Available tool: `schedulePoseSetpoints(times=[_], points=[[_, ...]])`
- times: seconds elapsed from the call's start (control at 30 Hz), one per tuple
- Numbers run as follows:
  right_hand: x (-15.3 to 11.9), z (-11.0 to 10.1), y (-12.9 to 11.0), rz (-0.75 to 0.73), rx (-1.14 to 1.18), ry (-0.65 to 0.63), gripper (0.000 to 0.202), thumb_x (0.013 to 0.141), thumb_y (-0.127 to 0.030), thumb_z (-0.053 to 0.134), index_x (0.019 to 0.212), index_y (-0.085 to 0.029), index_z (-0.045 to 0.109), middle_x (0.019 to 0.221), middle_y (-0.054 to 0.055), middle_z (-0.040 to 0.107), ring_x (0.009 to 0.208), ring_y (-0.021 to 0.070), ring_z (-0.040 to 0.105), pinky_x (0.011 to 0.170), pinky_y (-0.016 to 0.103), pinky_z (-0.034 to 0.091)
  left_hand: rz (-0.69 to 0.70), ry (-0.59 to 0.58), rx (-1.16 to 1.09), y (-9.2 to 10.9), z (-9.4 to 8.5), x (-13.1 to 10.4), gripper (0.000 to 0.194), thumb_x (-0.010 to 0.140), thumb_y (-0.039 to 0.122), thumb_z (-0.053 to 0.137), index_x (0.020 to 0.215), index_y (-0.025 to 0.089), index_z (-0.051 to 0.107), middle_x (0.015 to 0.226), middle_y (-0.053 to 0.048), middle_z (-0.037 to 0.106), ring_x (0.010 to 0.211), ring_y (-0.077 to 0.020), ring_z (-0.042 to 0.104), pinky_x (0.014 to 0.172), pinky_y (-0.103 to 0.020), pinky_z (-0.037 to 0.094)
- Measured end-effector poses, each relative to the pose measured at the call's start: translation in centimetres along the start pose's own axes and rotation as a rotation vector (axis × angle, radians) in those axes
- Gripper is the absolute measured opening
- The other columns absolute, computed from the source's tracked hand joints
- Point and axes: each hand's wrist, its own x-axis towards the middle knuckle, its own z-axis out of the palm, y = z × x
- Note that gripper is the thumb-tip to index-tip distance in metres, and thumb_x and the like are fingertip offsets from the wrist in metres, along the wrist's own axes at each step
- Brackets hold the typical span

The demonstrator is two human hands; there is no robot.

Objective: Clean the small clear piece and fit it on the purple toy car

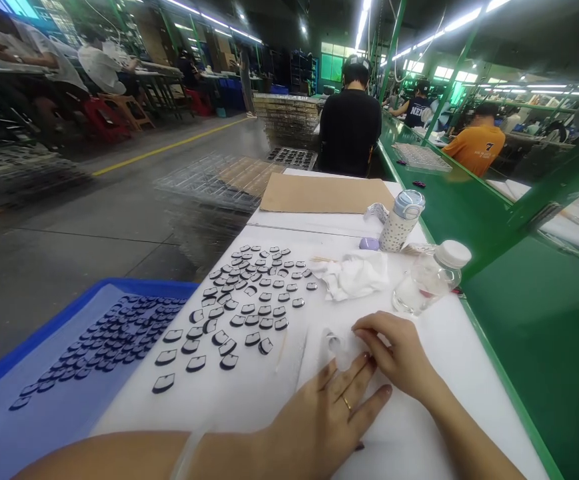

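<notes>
dark-edged pale pieces (248, 309), white tabletop (249, 408), blue tray (144, 285), dark-spotted white bottle (394, 230), green conveyor (534, 353), gold ring (346, 403)

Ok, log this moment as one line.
left hand: palm down over white table; right hand: fingertips near left's, grip unclear; nearest: translucent item; left side: dark-edged pieces, blue tray; beyond: white tissue, clear bottle

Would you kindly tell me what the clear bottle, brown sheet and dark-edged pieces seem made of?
Clear bottle: probably smooth plastic, see-through with highlights. Brown sheet: likely matte cardboard, dull, even tan. Dark-edged pieces: perhaps glossy plastic or glass, pale shiny tops.
</notes>
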Motion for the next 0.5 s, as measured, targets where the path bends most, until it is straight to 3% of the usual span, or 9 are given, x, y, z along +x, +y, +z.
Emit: schedulePoseSetpoints(times=[0.2,0.5], points=[[0.0,-0.3,1.0,0.083,0.121,0.217,0.01,0.096,-0.024,0.058,0.093,-0.021,0.067,0.083,0.003,0.073,0.077,0.0173,0.07,0.069,0.028,0.057,-0.016,0.039,0.031,0.0,-0.4,0.2,0.048,0.099,0.034,0.051,0.144,0.019,0.048,0.143,-0.015,0.058,0.129,-0.0272,0.057,0.098,-0.044,0.04],[1.2,1.6,0.9,0.047,0.11,0.165,0.011,0.09,-0.015,0.061,0.087,-0.024,0.067,0.082,-0.001,0.071,0.073,0.0148,0.061,0.066,0.028,0.05,-0.041,0.073,0.035,0.0,-0.7,0.5,0.044,0.1,0.041,0.05,0.14,0.021,0.052,0.138,-0.012,0.063,0.128,-0.0243,0.057,0.104,-0.046,0.026]])
